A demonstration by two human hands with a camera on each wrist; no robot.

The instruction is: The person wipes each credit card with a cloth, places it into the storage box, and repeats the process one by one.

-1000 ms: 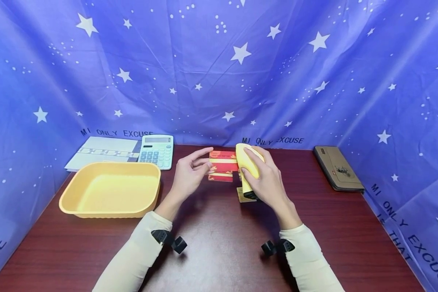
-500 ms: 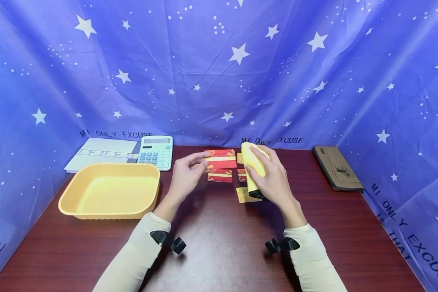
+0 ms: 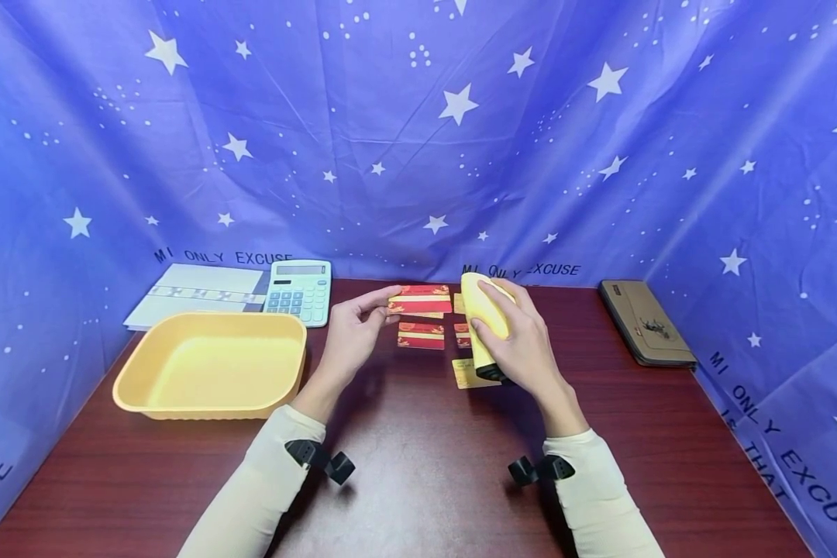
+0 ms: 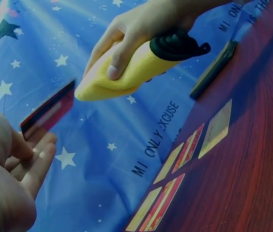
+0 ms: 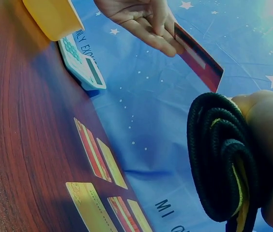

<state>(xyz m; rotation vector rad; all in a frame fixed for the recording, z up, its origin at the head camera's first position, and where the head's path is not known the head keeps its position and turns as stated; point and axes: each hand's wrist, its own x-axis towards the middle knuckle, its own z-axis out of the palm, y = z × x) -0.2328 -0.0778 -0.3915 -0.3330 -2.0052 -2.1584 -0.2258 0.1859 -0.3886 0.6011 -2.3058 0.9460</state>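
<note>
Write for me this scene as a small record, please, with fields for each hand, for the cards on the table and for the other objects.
Left hand: pinches a red card, raised above the table
Right hand: grips a rolled yellow cloth with a black side
Cards on table: two red cards, three gold cards
Left side: yellow basin, calculator, flat white item
Right side: brown wallet-like case
Backdrop: starry blue-purple fabric

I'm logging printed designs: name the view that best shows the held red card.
The head view: the held red card shows its yellow-banded face. Both wrist views show its other side, with a dark stripe, at a slant.
</note>
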